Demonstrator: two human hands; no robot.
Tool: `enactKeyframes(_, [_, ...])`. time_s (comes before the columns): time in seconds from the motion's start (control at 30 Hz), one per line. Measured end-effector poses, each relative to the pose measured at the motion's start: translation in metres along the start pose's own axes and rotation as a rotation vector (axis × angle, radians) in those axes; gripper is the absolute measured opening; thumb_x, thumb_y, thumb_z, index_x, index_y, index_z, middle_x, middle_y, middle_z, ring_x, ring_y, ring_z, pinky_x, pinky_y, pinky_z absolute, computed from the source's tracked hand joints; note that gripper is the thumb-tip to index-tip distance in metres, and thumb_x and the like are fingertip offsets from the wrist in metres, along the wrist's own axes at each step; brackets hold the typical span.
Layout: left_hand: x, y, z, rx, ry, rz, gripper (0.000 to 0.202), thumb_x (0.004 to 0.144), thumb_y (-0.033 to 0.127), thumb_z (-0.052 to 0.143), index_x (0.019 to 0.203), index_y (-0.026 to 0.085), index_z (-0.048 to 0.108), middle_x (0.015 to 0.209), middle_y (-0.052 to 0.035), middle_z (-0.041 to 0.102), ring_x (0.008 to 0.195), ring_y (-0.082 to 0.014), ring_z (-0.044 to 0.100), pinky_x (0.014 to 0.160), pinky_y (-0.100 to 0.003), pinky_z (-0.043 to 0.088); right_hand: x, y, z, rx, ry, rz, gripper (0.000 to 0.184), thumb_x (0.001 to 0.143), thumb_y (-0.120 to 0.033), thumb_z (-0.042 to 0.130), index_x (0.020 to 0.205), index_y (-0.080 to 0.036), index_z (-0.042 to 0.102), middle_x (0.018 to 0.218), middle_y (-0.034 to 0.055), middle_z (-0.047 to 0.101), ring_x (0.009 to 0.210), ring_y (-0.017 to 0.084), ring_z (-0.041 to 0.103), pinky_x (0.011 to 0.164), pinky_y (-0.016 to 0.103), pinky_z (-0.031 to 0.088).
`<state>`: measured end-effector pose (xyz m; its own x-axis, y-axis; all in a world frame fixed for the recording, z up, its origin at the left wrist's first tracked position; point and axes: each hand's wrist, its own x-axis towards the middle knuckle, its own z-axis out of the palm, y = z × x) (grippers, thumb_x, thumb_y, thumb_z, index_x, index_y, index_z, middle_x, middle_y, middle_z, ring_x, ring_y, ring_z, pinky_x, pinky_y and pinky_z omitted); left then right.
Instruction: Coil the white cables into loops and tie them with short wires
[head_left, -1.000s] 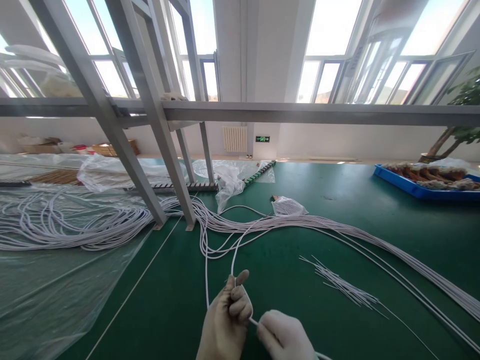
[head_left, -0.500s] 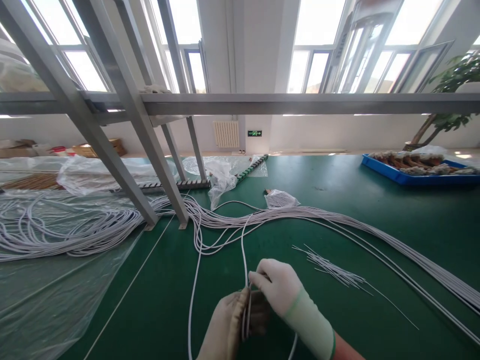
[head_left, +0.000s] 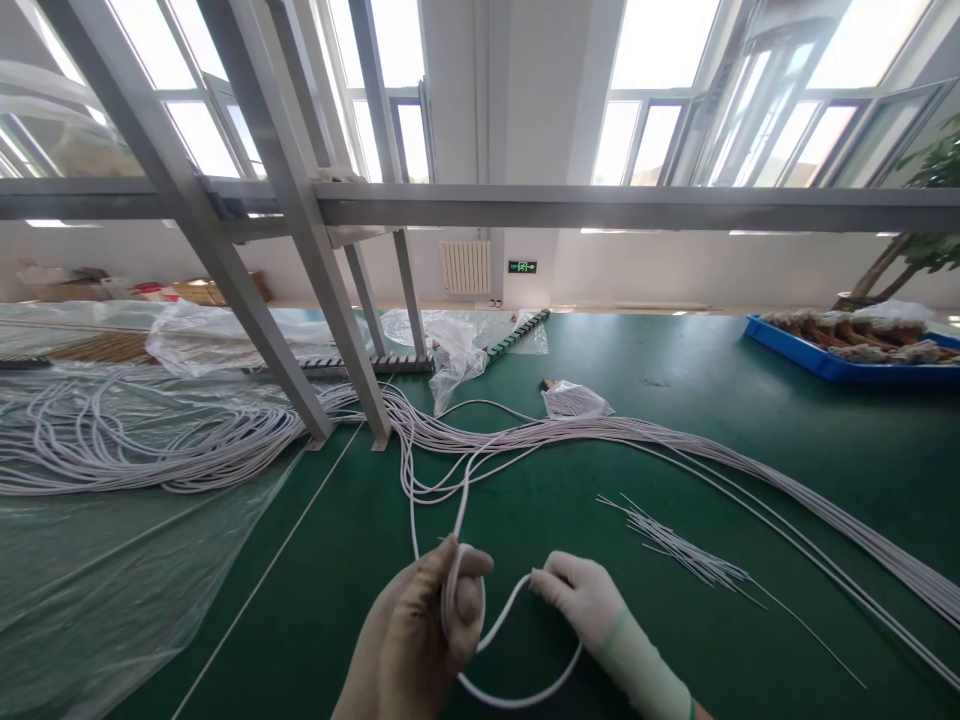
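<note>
My left hand [head_left: 420,630], in a pale glove, is closed around a small coil of white cable [head_left: 480,640] near the bottom middle. My right hand [head_left: 581,600], also gloved, pinches the same cable just to the right, and a loop hangs between the two hands. The cable runs up from my left hand to a long bundle of white cables [head_left: 675,445] lying across the green table [head_left: 712,380].
Grey metal frame legs [head_left: 352,340] stand at the left middle. Clear plastic sheet [head_left: 112,560] covers the left of the table. Thin white ties [head_left: 675,545] lie to the right. A blue tray [head_left: 832,365] sits far right, a small plastic bag [head_left: 574,402] in the middle.
My right hand has drawn away from the left to the right, pulling out a loop of cable. The coil in my left hand has gained a turn.
</note>
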<state>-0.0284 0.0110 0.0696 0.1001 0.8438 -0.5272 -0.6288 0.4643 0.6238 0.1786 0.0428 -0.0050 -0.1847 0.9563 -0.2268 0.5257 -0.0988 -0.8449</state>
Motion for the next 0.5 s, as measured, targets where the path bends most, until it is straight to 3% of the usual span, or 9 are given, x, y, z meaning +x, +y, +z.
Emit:
enactKeyframes(0.07, [-0.005, -0.001, 0.001, 0.171, -0.184, -0.134, 0.037, 0.103, 0.033, 0.059, 0.092, 0.003, 0.078, 0.066, -0.0094, 0.071, 0.049, -0.0119, 0.063, 0.047, -0.018, 0.046, 0.011, -0.010, -0.014, -0.001, 0.060, -0.025, 0.031, 0.098, -0.038, 0.060, 0.072, -0.021, 0.057, 0.069, -0.0023, 0.057, 0.067, 0.018, 0.056, 0.064, 0.029, 0.046])
enactKeyframes(0.1, [-0.006, -0.003, 0.004, 0.187, -0.223, -0.218, 0.036, 0.101, 0.033, 0.061, 0.090, 0.002, 0.078, 0.067, -0.0096, 0.071, 0.050, -0.0113, 0.063, 0.046, -0.017, 0.044, 0.014, -0.018, -0.018, 0.002, 0.083, -0.043, 0.031, 0.098, -0.040, 0.058, 0.073, -0.021, 0.056, 0.070, -0.0025, 0.056, 0.066, 0.018, 0.055, 0.063, 0.029, 0.047])
enactKeyframes(0.2, [-0.003, -0.013, 0.014, 0.067, -0.185, -0.381, 0.027, 0.098, 0.023, 0.065, 0.080, 0.006, 0.076, 0.070, -0.0077, 0.070, 0.057, -0.0116, 0.065, 0.055, -0.018, 0.049, 0.010, -0.040, -0.019, 0.006, 0.137, -0.111, 0.034, 0.101, -0.044, 0.054, 0.074, -0.023, 0.055, 0.070, -0.0020, 0.056, 0.065, 0.017, 0.054, 0.062, 0.028, 0.048])
enactKeyframes(0.3, [0.003, -0.020, 0.018, 0.276, 0.012, -0.167, 0.011, 0.090, 0.022, 0.076, 0.089, 0.011, 0.078, 0.084, -0.0103, 0.079, 0.075, -0.0203, 0.073, 0.070, -0.027, 0.059, -0.012, -0.048, 0.002, 0.049, 0.103, -0.207, 0.033, 0.104, -0.041, 0.046, 0.079, -0.023, 0.059, 0.077, 0.0022, 0.064, 0.068, 0.019, 0.061, 0.064, 0.030, 0.052])
enactKeyframes(0.37, [0.008, -0.022, 0.016, 0.335, 0.156, -0.040, 0.015, 0.088, 0.022, 0.079, 0.100, 0.012, 0.078, 0.101, -0.0129, 0.082, 0.093, -0.0258, 0.076, 0.081, -0.030, 0.061, -0.029, -0.039, 0.024, 0.024, 0.019, -0.275, 0.032, 0.105, -0.037, 0.044, 0.084, -0.024, 0.063, 0.084, 0.0048, 0.069, 0.073, 0.021, 0.065, 0.069, 0.031, 0.054])
enactKeyframes(0.43, [0.013, -0.022, 0.011, 0.204, 0.213, -0.004, 0.019, 0.097, 0.025, 0.068, 0.108, 0.012, 0.076, 0.114, -0.0154, 0.081, 0.104, -0.0271, 0.077, 0.087, -0.033, 0.062, -0.042, -0.023, 0.044, -0.046, -0.070, -0.252, 0.029, 0.104, -0.033, 0.047, 0.086, -0.024, 0.067, 0.087, 0.0044, 0.071, 0.075, 0.021, 0.066, 0.071, 0.030, 0.053])
enactKeyframes(0.5, [0.018, -0.019, 0.007, 0.025, 0.226, 0.038, 0.027, 0.104, 0.028, 0.056, 0.113, 0.010, 0.073, 0.117, -0.0182, 0.080, 0.103, -0.0268, 0.078, 0.086, -0.035, 0.064, -0.045, -0.007, 0.054, -0.082, -0.131, -0.172, 0.028, 0.103, -0.030, 0.051, 0.082, -0.023, 0.067, 0.082, 0.0027, 0.071, 0.073, 0.020, 0.065, 0.068, 0.029, 0.050])
